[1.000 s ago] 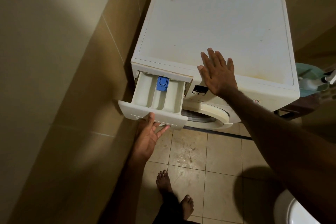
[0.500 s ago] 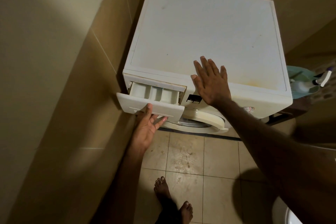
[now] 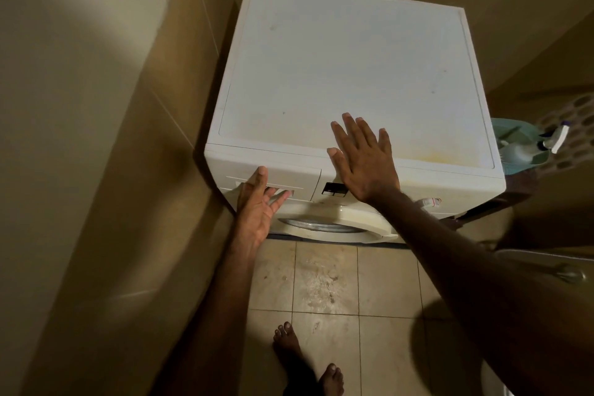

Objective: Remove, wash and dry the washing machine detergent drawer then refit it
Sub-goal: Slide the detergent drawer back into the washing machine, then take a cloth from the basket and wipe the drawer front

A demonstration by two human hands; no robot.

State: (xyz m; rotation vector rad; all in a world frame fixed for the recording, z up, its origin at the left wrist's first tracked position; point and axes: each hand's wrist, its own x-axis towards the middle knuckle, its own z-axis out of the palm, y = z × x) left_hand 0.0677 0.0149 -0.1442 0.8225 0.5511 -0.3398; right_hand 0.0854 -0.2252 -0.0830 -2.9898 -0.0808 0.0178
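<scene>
Drawer front, a white plastic detergent drawer (image 3: 283,177), sat flush in the white front-loading washing machine (image 3: 353,74). I saw left hand (image 3: 257,206) fingers spread against its handle recess; right hand (image 3: 363,161) lay flat, fingers splayed, on the top edge.

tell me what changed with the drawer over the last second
The detergent drawer went from pulled out, compartments showing, to pushed fully in, its front flush with the washing machine. The left hand followed it in, fingers straight against the drawer front. The right hand stayed flat on the machine's front top edge.
</scene>
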